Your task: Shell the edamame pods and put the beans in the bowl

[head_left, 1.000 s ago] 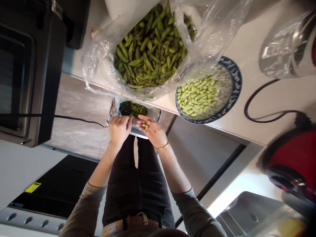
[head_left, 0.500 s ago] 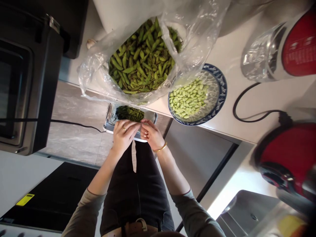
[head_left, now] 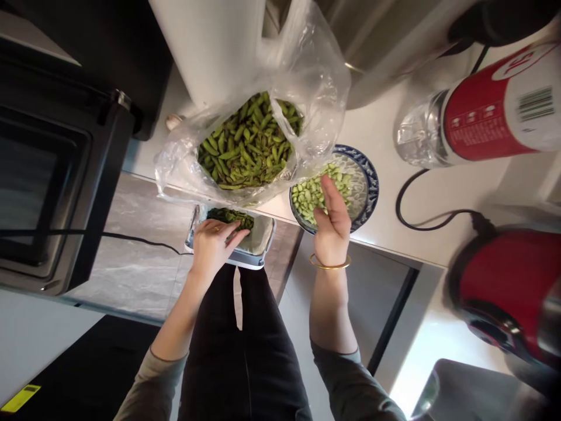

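My left hand (head_left: pixel 214 244) lies over a small lined bin (head_left: pixel 263 241) on the floor that holds dark empty pods (head_left: pixel 230 216); its fingers are stretched out and I see nothing in them. My right hand (head_left: pixel 331 225) reaches over a blue-rimmed bowl (head_left: pixel 370 186) of shelled green beans (head_left: pixel 307 196), fingers extended above the beans. A clear plastic bag (head_left: pixel 307 93) full of green edamame pods (head_left: pixel 248 143) sits on the white counter (head_left: pixel 394 234) between the bin and the bowl.
A black oven (head_left: pixel 52 175) stands at the left with a thin cable (head_left: pixel 140 240) running from it. A red-labelled bottle (head_left: pixel 482 111) lies at the right, a black cord (head_left: pixel 421 221) loops below it, and a red appliance (head_left: pixel 508 286) sits at the counter's right edge.
Both hands were pinched together over the bin. My right hand has since moved right and up over the bowl and opened. My left hand stays at the bin.
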Demonstrator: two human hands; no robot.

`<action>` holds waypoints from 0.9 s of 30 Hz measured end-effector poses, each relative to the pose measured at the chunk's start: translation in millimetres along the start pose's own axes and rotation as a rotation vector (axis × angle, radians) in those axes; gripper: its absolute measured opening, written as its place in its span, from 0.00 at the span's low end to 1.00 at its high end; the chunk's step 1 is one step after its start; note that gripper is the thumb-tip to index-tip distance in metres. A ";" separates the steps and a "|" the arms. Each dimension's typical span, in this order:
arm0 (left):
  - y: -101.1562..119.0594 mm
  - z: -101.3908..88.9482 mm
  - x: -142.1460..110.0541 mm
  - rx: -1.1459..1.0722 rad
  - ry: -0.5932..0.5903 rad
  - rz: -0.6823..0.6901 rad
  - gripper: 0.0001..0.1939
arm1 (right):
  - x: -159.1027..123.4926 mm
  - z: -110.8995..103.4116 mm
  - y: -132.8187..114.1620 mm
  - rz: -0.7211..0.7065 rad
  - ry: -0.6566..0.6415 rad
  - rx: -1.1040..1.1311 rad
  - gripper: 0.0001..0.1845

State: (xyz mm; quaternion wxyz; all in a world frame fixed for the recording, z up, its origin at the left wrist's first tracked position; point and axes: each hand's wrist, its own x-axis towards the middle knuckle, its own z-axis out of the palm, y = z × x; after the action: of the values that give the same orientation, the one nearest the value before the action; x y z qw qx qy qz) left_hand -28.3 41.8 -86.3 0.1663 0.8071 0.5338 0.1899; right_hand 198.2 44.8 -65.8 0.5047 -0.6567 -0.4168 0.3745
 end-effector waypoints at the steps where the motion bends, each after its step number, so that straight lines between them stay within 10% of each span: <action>1: -0.1 -3.2 4.7 0.009 0.003 -0.013 0.09 | 0.1 0.0 3.1 -0.038 0.013 -0.018 0.27; 8: -1.5 -20.8 36.9 -0.113 0.084 -0.028 0.13 | -17.2 22.3 -15.6 -0.144 0.136 0.075 0.22; 17: -16.5 -13.5 113.7 0.139 0.007 -0.133 0.13 | -36.6 56.4 -31.2 -0.085 -0.163 0.123 0.15; 27: -20.7 -32.8 110.6 0.172 -0.141 -0.026 0.09 | -41.9 59.6 -20.8 0.026 -0.171 0.186 0.12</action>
State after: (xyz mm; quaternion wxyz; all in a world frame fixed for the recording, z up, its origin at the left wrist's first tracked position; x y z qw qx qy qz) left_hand -21.1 154.0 -53.2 0.1358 0.8229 0.5453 0.0838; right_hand 124.7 29.9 -55.1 0.5211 -0.5782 -0.4132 0.4727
